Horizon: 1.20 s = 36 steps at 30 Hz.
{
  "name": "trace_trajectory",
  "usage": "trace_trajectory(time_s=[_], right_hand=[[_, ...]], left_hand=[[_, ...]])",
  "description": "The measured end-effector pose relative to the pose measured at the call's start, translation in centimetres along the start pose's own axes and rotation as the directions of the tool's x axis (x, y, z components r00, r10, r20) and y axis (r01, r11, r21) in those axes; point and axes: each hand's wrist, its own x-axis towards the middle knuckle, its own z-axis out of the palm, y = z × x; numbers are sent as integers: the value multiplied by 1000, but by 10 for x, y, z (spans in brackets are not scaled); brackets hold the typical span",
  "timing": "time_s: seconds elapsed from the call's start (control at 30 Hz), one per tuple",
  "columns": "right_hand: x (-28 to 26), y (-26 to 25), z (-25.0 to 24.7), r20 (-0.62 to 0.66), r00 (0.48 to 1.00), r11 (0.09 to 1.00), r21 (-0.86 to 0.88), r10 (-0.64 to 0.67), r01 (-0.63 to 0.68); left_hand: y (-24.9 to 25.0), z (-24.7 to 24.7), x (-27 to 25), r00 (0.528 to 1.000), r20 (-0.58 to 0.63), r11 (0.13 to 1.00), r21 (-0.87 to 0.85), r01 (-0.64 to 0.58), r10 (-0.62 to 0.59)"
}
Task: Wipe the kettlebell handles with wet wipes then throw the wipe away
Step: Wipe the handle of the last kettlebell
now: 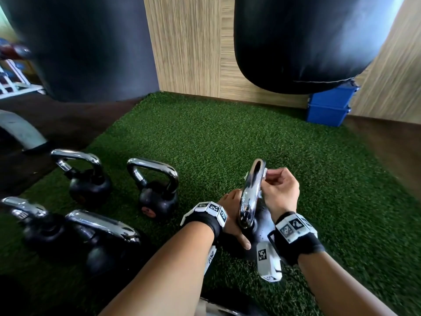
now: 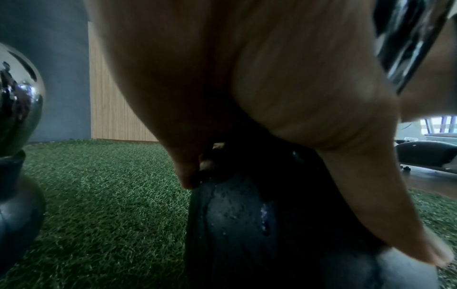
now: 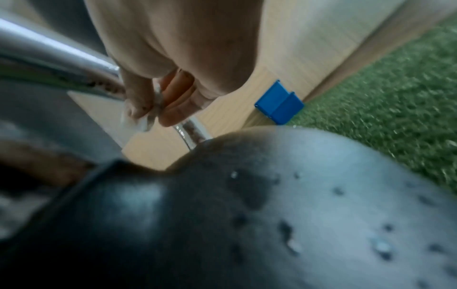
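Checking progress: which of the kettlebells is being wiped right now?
The kettlebell farthest right, apart from the four on the left: the left hand steadies its body while the right hand presses a wipe to its handle.

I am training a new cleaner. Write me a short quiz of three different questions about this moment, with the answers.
1. True or false: the right hand pinches the wet wipe against the chrome handle.
2. The left hand rests on: A) the blue box B) the kettlebell body C) the turf
3. How many other kettlebells stand to the left in the head view?

Key: 1 true; 2 B; 3 four.
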Motion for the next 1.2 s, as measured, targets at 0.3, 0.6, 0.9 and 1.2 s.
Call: trace_trajectory(time_s=[0.3, 0.6, 0.9, 1.2], right_hand=[[15, -14, 7, -30, 999, 885, -465, -17, 1], [14, -19, 13, 28, 989, 795, -597, 148, -102], [8, -23, 3, 171, 950, 750, -655, 262, -89], [51, -71, -35, 681, 731, 649, -580, 53, 493]], left_hand=[[-4, 3, 0, 999, -14, 999, 27, -45, 45], [-7, 6, 6, 996, 36, 986, 149, -80, 76], [4, -43, -18, 948, 318, 1000, 22, 3, -10], [69, -109, -49, 986, 17, 965, 210, 158, -165]])
